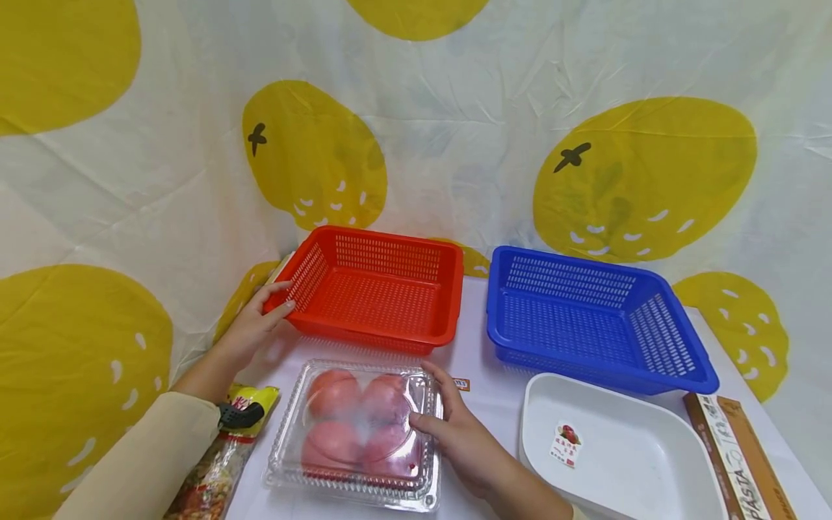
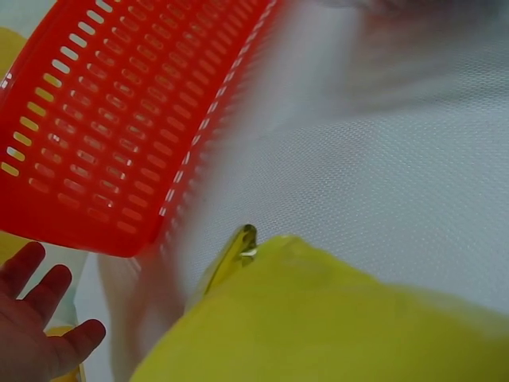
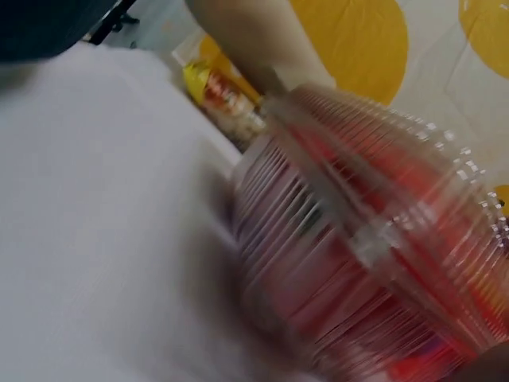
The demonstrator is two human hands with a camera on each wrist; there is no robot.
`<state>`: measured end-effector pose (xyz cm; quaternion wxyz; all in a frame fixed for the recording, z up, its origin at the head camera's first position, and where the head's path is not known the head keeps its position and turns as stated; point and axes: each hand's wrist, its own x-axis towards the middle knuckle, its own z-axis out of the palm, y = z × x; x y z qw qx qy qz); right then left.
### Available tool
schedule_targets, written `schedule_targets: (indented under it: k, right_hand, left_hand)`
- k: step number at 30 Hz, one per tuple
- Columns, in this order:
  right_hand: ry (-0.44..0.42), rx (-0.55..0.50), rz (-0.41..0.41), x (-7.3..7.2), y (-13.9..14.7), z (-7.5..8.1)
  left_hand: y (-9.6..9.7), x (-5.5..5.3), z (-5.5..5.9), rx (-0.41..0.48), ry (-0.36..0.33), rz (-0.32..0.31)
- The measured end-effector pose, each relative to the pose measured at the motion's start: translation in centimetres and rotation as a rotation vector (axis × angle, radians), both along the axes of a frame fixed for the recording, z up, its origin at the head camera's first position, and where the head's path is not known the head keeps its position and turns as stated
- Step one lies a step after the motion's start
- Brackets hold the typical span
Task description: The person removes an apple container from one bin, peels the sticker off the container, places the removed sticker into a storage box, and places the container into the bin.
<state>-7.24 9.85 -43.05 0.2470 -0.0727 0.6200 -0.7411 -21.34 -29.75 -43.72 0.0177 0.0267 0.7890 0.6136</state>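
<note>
Box (image 1: pixel 356 433), see-through, round red fruit (image 1: pixel 333 393) inside, near side of red basket (image 1: pixel 377 300), left of white tray (image 1: pixel 624 455). Right hand (image 1: pixel 463 439) pinches box's right side, thumb on top. Left hand (image 1: pixel 255 323) at red basket's left rim, fingers spread, holding nothing; cannot tell if touching. Yellow-topped bag (image 1: pixel 217 462) near left. Blue basket (image 1: pixel 565 321) far right.

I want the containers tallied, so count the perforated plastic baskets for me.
2: the red basket, just behind the clear box, and the blue basket to its right, behind the white tray. No others show.
</note>
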Motion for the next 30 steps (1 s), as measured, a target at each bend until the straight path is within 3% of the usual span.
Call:
schedule_targets:
  k: [5,14,21,30]
  right_hand:
    - [-0.058,-0.092,0.003,0.0,-0.2,0.5]
    - [-0.095,-0.124,-0.068,0.0,-0.4,0.1]
    - [-0.123,-0.152,-0.078,0.0,-0.4,0.0]
    - [-0.094,-0.137,-0.052,-0.7,0.9,2.7]
  left_hand:
    - [0.1,0.1,0.5,0.006,-0.008,-0.012]
    - [0.0,0.1,0.6,0.015,-0.020,-0.013]
    - [-0.1,0.1,0.5,0.007,-0.015,-0.010]
    - [0.1,0.1,0.3,0.018,0.008,-0.010]
